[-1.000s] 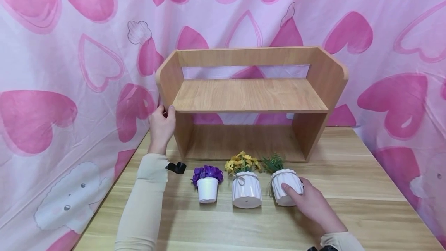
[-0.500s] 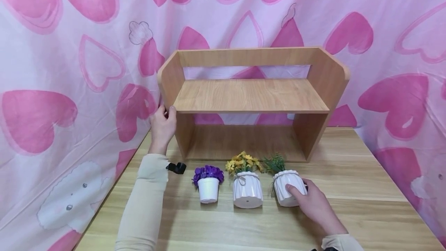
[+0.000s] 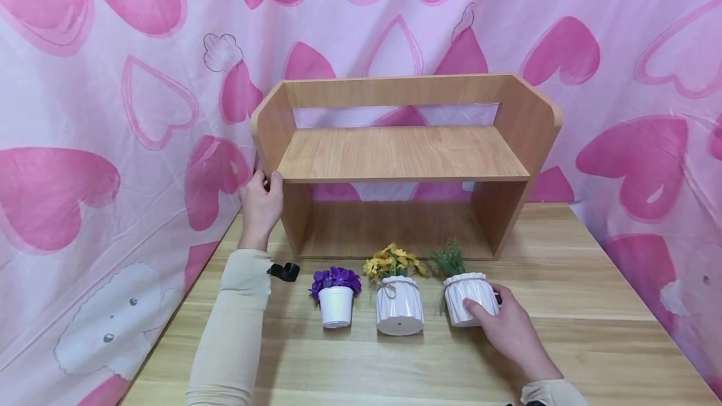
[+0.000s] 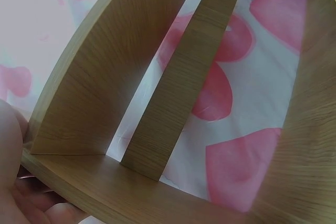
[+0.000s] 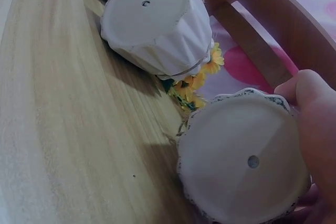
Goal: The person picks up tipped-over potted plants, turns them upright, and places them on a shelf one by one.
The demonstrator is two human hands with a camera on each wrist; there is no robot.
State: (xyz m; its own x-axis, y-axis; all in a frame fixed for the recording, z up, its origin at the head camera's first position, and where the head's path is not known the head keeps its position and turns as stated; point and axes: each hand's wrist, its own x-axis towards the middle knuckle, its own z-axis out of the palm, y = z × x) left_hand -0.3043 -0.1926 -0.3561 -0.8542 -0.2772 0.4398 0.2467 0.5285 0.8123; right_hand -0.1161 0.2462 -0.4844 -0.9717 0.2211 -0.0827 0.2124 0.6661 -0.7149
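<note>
My right hand [image 3: 510, 324] grips a white fluted flowerpot [image 3: 470, 299] with green sprigs [image 3: 449, 259] by its right side. In the right wrist view the round base of that flowerpot [image 5: 241, 156], with a small hole, faces the camera. My left hand [image 3: 262, 205] holds the left side panel of a two-tier wooden shelf [image 3: 403, 152], thumb at the front edge; the left wrist view shows fingers [image 4: 39, 200] under the panel. To the left of the held pot lie a white pot with yellow flowers [image 3: 399, 306] and a smaller white pot with purple flowers [image 3: 336, 307].
The wooden table [image 3: 361, 368] carries the shelf at its back. Pink heart-patterned cloth [image 3: 152, 205] hangs close behind and along both sides. A dark strap piece [image 3: 284, 271] sticks out from the left wrist.
The right hand has shifted the green-sprig pot slightly right, and the pot has tipped more upright. The left hand keeps its place on the shelf.
</note>
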